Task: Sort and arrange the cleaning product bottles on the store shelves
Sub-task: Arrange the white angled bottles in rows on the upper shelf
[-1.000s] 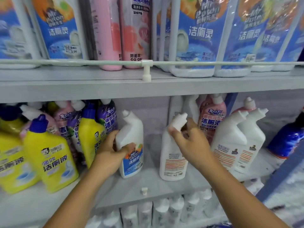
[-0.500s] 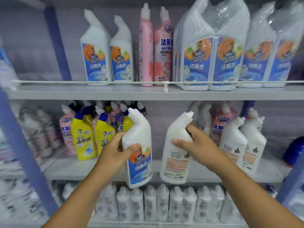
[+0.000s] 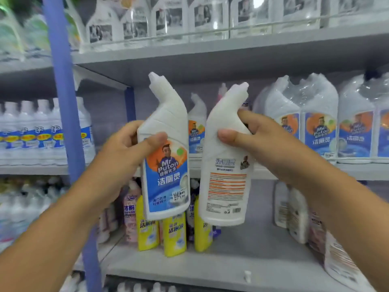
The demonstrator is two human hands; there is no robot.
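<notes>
We hold two white angled-neck toilet cleaner bottles up in the air before the shelves: our left hand (image 3: 117, 152) grips the front-facing bottle (image 3: 166, 165) at its shoulder, blue label toward us. Our right hand (image 3: 254, 138) grips the back-facing bottle (image 3: 226, 175) below its neck, just beside the first, above the yellow bottles (image 3: 174, 237) on the lower shelf (image 3: 242, 260).

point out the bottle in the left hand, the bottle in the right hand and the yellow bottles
left-hand bottle (image 3: 166, 175), head view, blue front label
right-hand bottle (image 3: 226, 186), head view, back label
yellow bottles (image 3: 174, 237), head view, middle bottle's label
</notes>
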